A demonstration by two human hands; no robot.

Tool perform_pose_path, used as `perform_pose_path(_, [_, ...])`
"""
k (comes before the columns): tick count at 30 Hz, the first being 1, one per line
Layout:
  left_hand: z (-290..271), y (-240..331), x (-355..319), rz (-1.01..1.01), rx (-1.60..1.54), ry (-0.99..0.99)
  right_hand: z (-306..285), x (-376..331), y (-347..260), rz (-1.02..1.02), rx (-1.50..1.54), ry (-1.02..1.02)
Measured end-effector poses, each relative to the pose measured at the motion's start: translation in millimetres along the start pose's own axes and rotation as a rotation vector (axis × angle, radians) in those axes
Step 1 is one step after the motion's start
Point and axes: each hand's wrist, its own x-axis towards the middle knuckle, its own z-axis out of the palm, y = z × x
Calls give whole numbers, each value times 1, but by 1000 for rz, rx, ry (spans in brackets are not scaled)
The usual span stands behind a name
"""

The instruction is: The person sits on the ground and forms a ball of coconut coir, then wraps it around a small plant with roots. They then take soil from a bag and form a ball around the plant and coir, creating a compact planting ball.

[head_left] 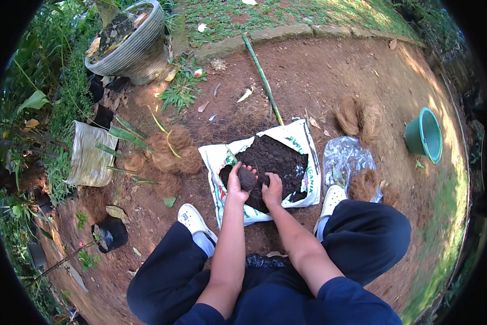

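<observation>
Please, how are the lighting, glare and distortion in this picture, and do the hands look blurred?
Head view: a black fisheye border darkens the corners; head view: sunlit patches lie right of the round green plastic bucket; head view: pale glare marks the crumpled clear plastic bag; head view: the bare left hand and bare right hand sit in soft shade, without obvious blur.

Shows, toward eleven o'clock, a large ribbed grey planter (137, 54). Bears stone edging (281, 34) from twelve to one o'clock, grass (330, 12) beyond it. Includes a green bucket (413, 140) near three o'clock; a black plant bag (116, 237) at eight.
</observation>
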Motion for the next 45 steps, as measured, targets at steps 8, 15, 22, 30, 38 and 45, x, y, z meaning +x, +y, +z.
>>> perform_pose_path(8, [2, -20, 4, 19, 29, -119, -23, 30, -8, 813, 1162, -8])
perform_pose_path(15, [15, -34, -8, -35, 40, -165, -60, 24, -29, 877, 1363, 53])
perform_pose_path(22, [16, -33, -20, -61, 48, -289, -81, 23, -34, 890, 1379, 111])
perform_pose_path(30, [36, -45, -35, 28, 234, -297, -96, 9, -87, 308, 596, 43])
perform_pose_path(38, [57, -46, -31, 173, 410, -348, -83, -17, -104, -142, 392, 274])
perform_pose_path(45, [51, -43, -41, 5, 70, -484, -87, -5, -92, -185, -6, 77])
